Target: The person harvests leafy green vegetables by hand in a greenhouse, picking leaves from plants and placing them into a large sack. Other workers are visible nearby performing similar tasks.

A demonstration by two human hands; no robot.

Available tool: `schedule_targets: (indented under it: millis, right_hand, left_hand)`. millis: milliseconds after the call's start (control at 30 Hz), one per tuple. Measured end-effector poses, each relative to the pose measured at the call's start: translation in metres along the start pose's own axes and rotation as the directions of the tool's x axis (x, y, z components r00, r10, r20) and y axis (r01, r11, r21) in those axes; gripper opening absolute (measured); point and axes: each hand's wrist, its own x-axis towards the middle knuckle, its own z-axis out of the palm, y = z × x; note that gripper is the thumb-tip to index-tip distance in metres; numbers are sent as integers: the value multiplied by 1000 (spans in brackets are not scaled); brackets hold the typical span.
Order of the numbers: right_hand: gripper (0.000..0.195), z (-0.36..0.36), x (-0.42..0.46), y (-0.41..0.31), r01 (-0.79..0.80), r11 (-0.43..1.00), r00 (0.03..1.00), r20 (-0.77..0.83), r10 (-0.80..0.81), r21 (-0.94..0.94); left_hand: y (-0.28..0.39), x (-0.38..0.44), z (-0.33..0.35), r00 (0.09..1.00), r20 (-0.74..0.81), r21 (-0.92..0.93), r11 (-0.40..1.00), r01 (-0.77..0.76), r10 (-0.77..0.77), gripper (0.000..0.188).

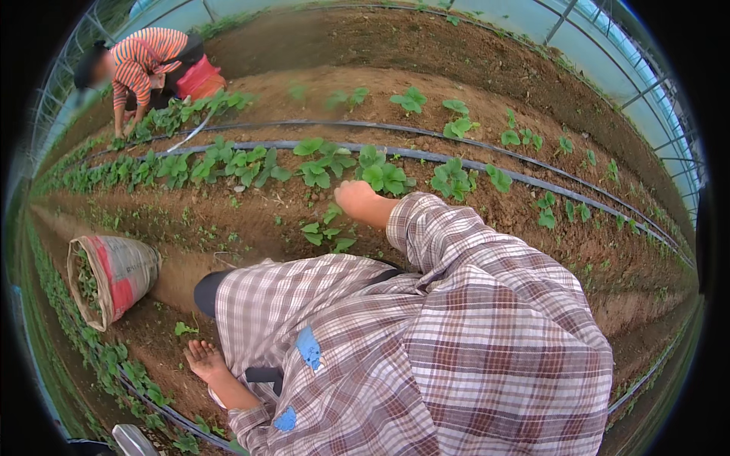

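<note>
My right hand [356, 199] reaches in at the upper middle, its fingers curled close to the soil beside leafy plants that look like strawberry plants [385, 176]. Whether its fingertips pinch anything is hidden. Just below that hand, a smaller leafy plant [319, 232] stands on the slope of the bed. At the lower left, my left hand [205, 360] lies low over the soil, palm up and fingers apart, with nothing in it. A small leafy sprig [183, 329] is just above its fingers. Checked sleeves cover both arms down to the forearms.
A woven sack [130, 273] holding plant matter leans in the furrow at left. Black drip hoses [410, 153] run along the planted bed. Another person [151, 57] in a striped top bends over plants at upper left. Greenhouse film [502, 20] and metal ribs curve behind.
</note>
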Motion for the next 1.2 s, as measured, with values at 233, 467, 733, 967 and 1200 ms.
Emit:
schedule_targets:
  millis: [233,467,733,967,1200]
  right_hand:
    - [32,26,28,9,-236,882,968,22,249,408]
    - [23,7,21,-7,-401,878,912,20,411,263]
    - [23,29,59,4,-500,547,860,309,407,671]
    - [13,-76,45,-34,-80,-328,982,132,137,941]
    - [32,-58,50,9,23,704,978,-164,133,710]
  left_hand:
    - [-5,-1,2,1000,10,10,1000,6,-6,38]
    - [-5,1,2,998,46,23,999,35,-36,37]
    - [-6,-2,8,998,49,37,998,44,-46,31]
    - [-3,-7,11,999,11,86,995,43,-44,28]
    - [-7,-5,12,999,10,62,997,36,-37,31]
